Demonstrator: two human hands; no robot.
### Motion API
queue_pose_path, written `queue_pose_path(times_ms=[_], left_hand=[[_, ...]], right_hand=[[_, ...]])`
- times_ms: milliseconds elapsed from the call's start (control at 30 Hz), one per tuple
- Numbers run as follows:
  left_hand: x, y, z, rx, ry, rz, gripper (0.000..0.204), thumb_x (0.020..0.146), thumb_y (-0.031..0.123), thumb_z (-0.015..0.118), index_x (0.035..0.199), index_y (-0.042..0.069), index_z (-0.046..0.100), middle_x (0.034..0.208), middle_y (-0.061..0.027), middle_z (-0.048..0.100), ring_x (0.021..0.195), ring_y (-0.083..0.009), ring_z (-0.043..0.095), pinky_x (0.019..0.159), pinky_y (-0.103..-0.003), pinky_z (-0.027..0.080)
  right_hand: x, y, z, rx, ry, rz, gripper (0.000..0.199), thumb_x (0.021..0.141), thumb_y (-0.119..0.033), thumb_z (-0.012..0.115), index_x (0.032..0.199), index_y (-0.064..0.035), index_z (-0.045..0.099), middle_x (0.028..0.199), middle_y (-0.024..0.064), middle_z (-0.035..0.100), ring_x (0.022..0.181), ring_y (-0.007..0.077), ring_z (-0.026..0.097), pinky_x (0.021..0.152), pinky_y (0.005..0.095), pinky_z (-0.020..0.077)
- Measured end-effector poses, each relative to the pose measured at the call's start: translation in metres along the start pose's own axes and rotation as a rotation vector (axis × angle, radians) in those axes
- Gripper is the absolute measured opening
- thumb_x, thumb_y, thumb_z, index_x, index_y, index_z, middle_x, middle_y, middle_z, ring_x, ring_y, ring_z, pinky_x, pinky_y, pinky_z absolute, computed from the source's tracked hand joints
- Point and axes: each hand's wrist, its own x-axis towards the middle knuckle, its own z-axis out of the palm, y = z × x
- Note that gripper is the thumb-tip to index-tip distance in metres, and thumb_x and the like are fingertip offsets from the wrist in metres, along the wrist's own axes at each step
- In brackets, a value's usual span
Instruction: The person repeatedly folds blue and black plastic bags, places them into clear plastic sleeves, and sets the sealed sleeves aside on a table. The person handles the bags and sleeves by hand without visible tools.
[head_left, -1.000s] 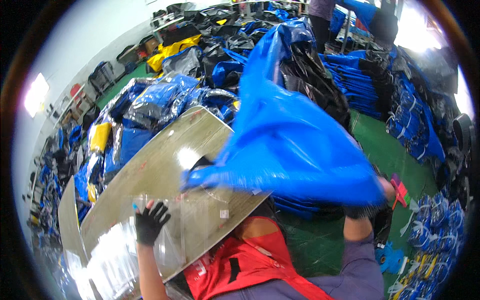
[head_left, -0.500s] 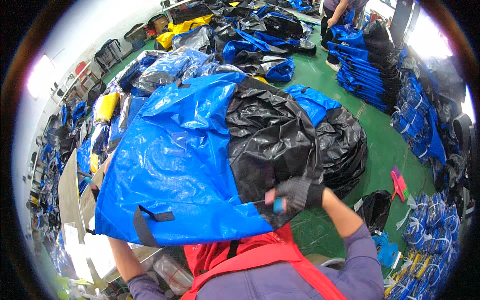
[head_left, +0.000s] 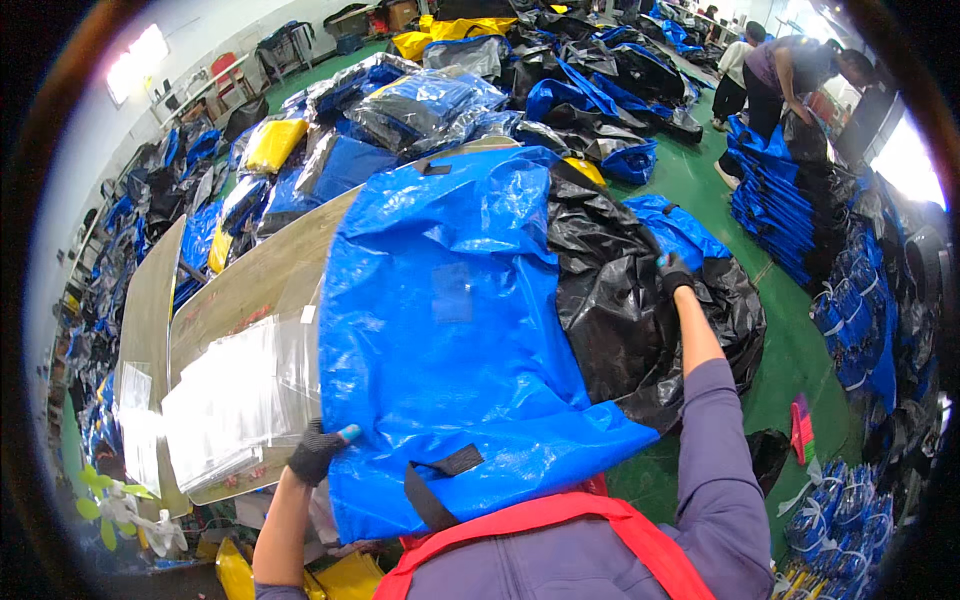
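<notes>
A large blue and black tarpaulin bag (head_left: pixel 450 340) lies spread flat before me, its blue part on the worktable (head_left: pixel 270 270) and its crumpled black part to the right. A black webbing strap (head_left: pixel 432 490) loops from its near edge, and another shows at the far edge. My left hand (head_left: pixel 318 452), in a black glove with a blue-tipped thumb, pinches the bag's left edge near the front. My right hand (head_left: pixel 676 276), gloved alike, has its fingers curled on the black part at the far right. Behind it sits another blue and black bag (head_left: pixel 735 300).
Clear plastic sheets (head_left: pixel 225 400) lie on the table's left. Wrapped blue and yellow packages (head_left: pixel 275 147) are heaped beyond it. A person (head_left: pixel 785 75) bends over a stack of blue bags (head_left: pixel 765 210) at the far right. Tied bundles (head_left: pixel 840 520) and a pink brush (head_left: pixel 802 430) are at the near right.
The bag has shifted right and turned, uncovering the table and plastic sheets. My right hand has moved from the near edge to the far right; my left hand now shows at the left edge.
</notes>
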Motion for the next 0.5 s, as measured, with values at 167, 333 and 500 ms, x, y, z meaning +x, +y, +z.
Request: queue_pose_path(times_ms=[167, 333, 500], left_hand=[[-0.043, 0.013, -0.056, 0.012, 0.111, 0.192, 0.058, 0.075, 0.020, 0.077, 0.122, -0.001, 0.053, 0.108, -0.0135, 0.064, 0.091, -0.0238, 0.064, 0.075, -0.036, 0.055], [-0.055, -0.035, -0.142, 0.258, 0.192, 0.225, 0.058, 0.083, 0.034, 0.070, 0.124, -0.002, 0.049, 0.109, -0.0165, 0.062, 0.094, -0.0264, 0.062, 0.083, -0.038, 0.052], [-0.083, -0.104, -0.212, 0.781, 0.349, 0.109, 0.055, 0.086, 0.040, 0.059, 0.131, 0.008, 0.050, 0.128, -0.0145, 0.055, 0.111, -0.0336, 0.053, 0.097, -0.045, 0.041]], right_hand=[[-0.060, -0.100, -0.102, 1.163, -0.098, -0.360, 0.029, 0.095, -0.028, 0.056, 0.107, -0.0017, 0.060, 0.093, 0.0081, 0.063, 0.085, 0.0188, 0.060, 0.077, 0.0317, 0.0473], [-0.077, -0.144, -0.094, 1.076, -0.130, -0.426, 0.029, 0.097, -0.025, 0.054, 0.112, -0.0012, 0.062, 0.101, 0.0056, 0.063, 0.089, 0.0186, 0.059, 0.084, 0.0303, 0.0483], [-0.037, -0.057, 0.016, 0.680, 0.057, -0.103, 0.039, 0.094, -0.032, 0.053, 0.116, -0.0011, 0.060, 0.099, 0.0139, 0.066, 0.094, 0.0235, 0.060, 0.085, 0.0353, 0.0473]])
